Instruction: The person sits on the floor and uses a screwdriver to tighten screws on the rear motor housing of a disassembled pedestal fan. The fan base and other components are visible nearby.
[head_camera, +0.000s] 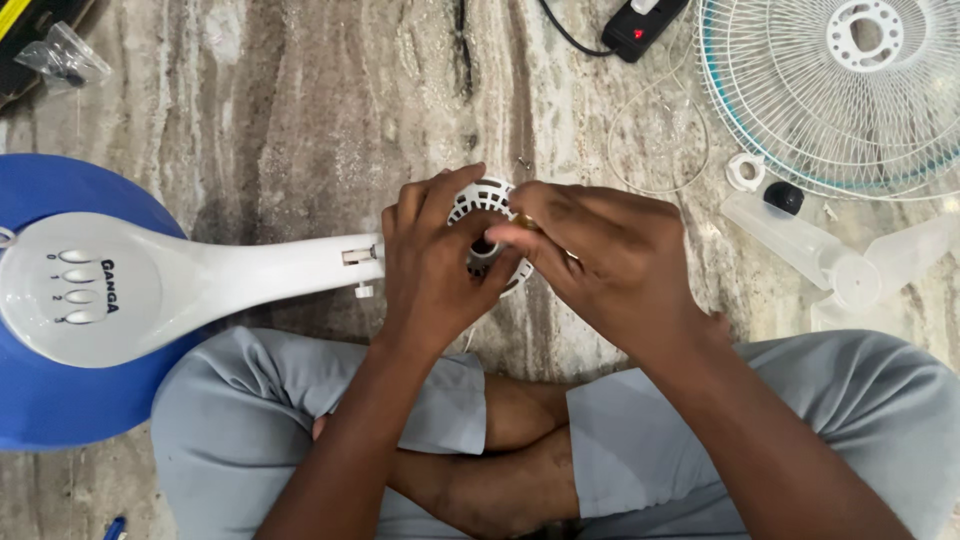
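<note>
A marble floor (300, 110) fills the view, and the person sits cross-legged on it in grey shorts (250, 420). On the left lies a fan stand on its side: a round blue base (60, 400) under a white neck (200, 275) with a row of push buttons. At the upper right a white wire grille (840, 90) with a teal rim rests flat. Below it lies a clear plastic fan blade (850, 270), with a white ring nut (745, 172) and a black knob (784, 197) just beside it.

At the end of the neck, in the middle, is the white slotted motor housing (490, 195), mostly hidden by both hands. The left hand (435, 260) is curled around its near side, gripping it. The right hand (600, 255) covers the other side, its fingertips pinched on a small brass-coloured piece (525, 221) at the housing's centre.

A black power strip (640, 25) with a red light sits at the top edge, a thin white wire (660, 150) looped below it. A crumpled clear bag (65, 55) lies top left.
</note>
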